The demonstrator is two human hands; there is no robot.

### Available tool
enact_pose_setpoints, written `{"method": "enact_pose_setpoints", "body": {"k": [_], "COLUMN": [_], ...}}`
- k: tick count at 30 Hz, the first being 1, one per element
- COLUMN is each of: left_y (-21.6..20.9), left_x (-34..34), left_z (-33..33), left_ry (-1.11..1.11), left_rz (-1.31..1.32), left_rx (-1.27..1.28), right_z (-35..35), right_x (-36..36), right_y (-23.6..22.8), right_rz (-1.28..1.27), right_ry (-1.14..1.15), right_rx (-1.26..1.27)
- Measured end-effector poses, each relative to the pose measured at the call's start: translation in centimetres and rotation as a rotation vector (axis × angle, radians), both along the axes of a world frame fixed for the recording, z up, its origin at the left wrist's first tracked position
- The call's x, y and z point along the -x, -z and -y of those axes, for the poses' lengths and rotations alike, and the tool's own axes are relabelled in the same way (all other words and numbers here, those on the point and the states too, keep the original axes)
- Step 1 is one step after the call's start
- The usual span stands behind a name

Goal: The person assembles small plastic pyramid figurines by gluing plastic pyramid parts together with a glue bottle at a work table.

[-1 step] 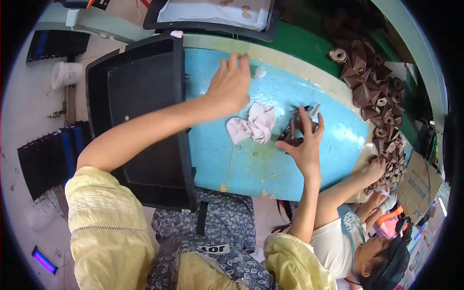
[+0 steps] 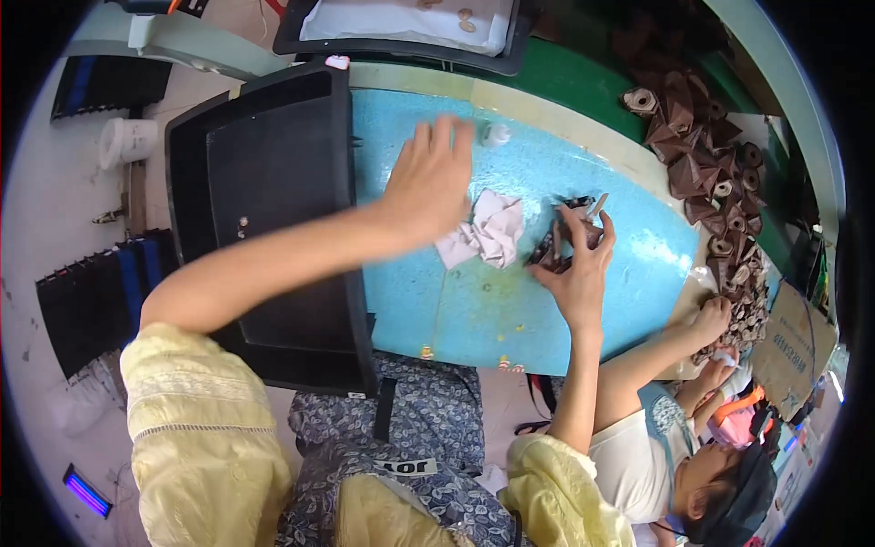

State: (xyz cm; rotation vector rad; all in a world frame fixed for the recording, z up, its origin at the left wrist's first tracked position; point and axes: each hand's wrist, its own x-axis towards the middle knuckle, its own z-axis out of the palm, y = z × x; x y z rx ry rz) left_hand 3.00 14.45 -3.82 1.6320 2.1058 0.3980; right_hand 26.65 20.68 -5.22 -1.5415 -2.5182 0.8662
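My left hand (image 2: 431,175) is raised above the blue tabletop (image 2: 492,319), smeared by motion, its fingers pointing to the far side. Whether it holds anything is hidden. Just right of its fingertips stands a small whitish, clear-looking container (image 2: 497,135). A crumpled pale pink cloth (image 2: 498,230) lies below that hand, partly covered by it. My right hand (image 2: 581,287) has its thumb and fingers around a dark brown angular piece (image 2: 550,248), next to the cloth. A thin tan strip (image 2: 599,204) sticks up at the piece's far side.
A large black tray (image 2: 283,219) covers the table's left side. Brown folded pieces with round pale rolls (image 2: 702,173) heap along the far right. A co-worker's hand (image 2: 711,321) reaches into small brown pieces at right. A lined black tray (image 2: 406,27) stands at the back.
My left hand has come slightly nearer to me and now covers part of the pale pink cloth. My right hand keeps nearly the same place around the brown piece.
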Motion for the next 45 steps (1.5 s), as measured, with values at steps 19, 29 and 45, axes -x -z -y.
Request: {"method": "enact_pose_setpoints", "body": {"k": [19, 29, 45], "left_y": [3.0, -2.0, 7.8], "left_x": [0.4, -3.7, -21.5], "left_z": [16.8, 15.1, 4.0], "left_ry": [0.938, 0.847, 0.163], "left_rz": [0.212, 0.269, 0.263], "left_rx": [-0.388, -0.177, -0.206], "right_z": [10.7, -16.4, -35.2], "right_x": [6.7, -21.9, -52.7], "right_y": [8.0, -2.2, 7.1], "right_rz": [-0.033, -0.05, -0.055], "right_ry": [0.315, 1.017, 1.806], "right_rx": [-0.297, -0.972, -0.271]}}
